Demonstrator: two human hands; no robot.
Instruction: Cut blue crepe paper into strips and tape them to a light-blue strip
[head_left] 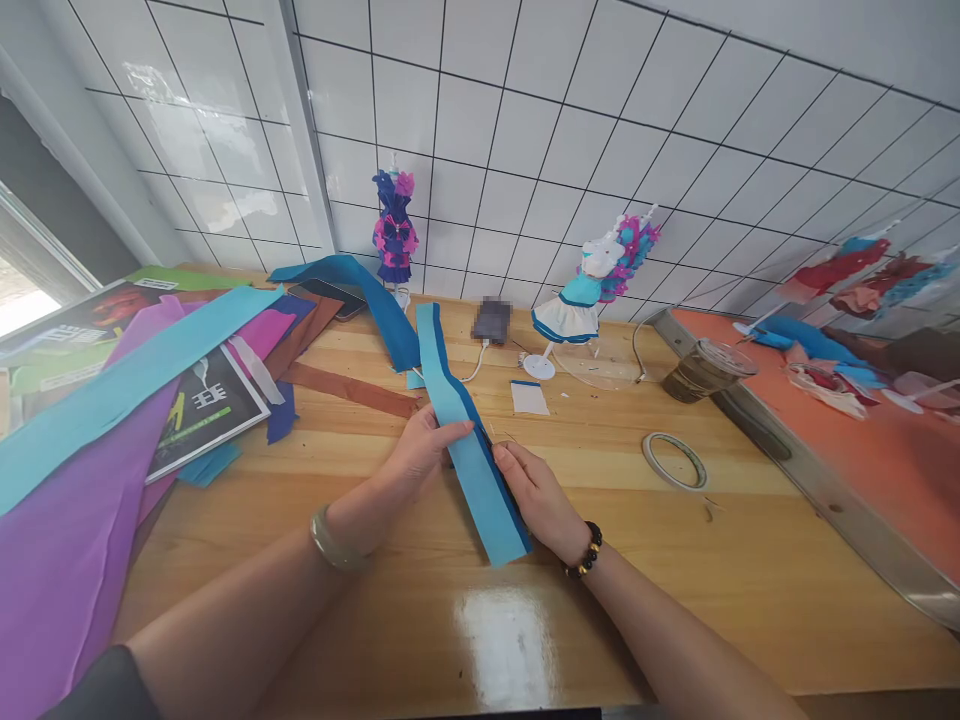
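A long light-blue crepe paper strip (469, 460) with a darker blue edge runs slantwise in front of me, over the middle of the table. My left hand (427, 445) grips its left side, thumb lying across the top and fingers tucked underneath. On the other side, my right hand (536, 490) pinches the dark-blue edge between thumb and fingers. Something thin shows at the right fingertips, too small to make out. Just beyond the strip's far end lies a darker blue paper strip (375, 300), curling back to the left.
Coloured paper sheets (97, 510) and magazines (202, 410) pile up at left. Two small dressed mannequins (395, 230) (574, 300) stand along the tiled wall. To the right are a tape roll (675, 462), a lidded drink cup (705, 372) and an orange surface (847, 450) with more doll dresses.
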